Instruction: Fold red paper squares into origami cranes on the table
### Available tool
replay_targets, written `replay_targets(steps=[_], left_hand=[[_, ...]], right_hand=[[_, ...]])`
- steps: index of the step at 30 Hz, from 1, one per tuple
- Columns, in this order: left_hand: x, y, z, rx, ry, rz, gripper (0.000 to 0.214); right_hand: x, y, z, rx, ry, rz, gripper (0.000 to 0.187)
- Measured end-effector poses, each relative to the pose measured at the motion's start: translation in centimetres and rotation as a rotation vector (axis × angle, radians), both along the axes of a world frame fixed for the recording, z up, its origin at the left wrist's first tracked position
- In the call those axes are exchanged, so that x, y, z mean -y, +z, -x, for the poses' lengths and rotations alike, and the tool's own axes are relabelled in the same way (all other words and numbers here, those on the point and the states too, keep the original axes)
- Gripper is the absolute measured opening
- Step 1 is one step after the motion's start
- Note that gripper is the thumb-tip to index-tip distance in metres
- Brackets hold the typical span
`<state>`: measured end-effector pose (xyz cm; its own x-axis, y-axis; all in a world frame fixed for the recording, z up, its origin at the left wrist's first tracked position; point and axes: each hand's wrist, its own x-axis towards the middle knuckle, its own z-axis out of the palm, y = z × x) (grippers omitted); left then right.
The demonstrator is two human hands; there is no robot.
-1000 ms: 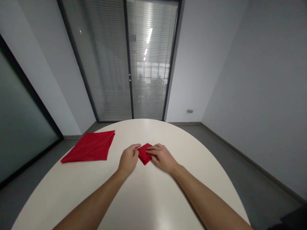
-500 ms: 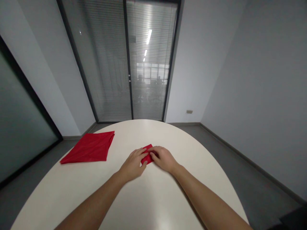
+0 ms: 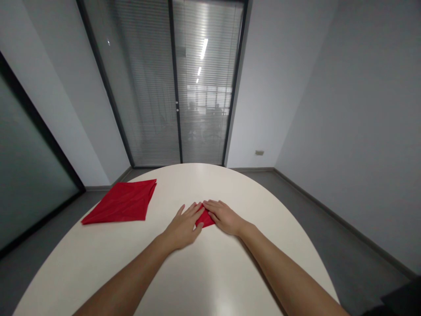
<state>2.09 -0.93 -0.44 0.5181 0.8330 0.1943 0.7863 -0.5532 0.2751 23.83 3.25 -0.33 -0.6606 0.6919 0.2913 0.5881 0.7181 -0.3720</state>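
Observation:
A small folded piece of red cloth (image 3: 205, 218) lies on the white table in front of me, partly covered by my fingers. My left hand (image 3: 184, 225) rests on its left side, fingers stretched out and spread, the thumb at the near edge. On the right side my right hand (image 3: 225, 217) lies flat with its fingers extended over the cloth's far and right edges. The fingertips of both hands almost meet at the far corner.
A larger folded red cloth (image 3: 123, 202) lies on the left part of the round white table (image 3: 256, 193). Beyond the table stands a glass partition with blinds (image 3: 151, 109). A dark object (image 3: 403, 298) shows at the lower right corner.
My right hand has gone from curled fingers at the cloth to lying flat over it. My left fingers have spread a little. The small cloth now shows a more triangular outline.

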Motion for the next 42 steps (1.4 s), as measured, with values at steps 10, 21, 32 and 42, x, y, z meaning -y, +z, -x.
replay_targets(steps=[10,21,32,42], left_hand=[[0.2,-0.1,-0.8,-0.207,0.166,-0.063,0.058],[0.6,0.3,-0.7,-0.085,0.041,-0.08,0.052],[0.4,0.5,-0.6,-0.102,0.178,-0.076,0.052],[-0.2,1.0,-0.3,-0.056,0.238,-0.11,0.045]], right_hand=[[1.9,2.0,0.9,0.325,-0.147,0.226,0.069],[2.4,1.7,1.0,0.303,-0.23,0.213,0.075],[1.2,1.8,0.0,0.144,-0.06,-0.009,0.051],[0.0,1.6,1.3,0.081,0.005,-0.105,0.045]])
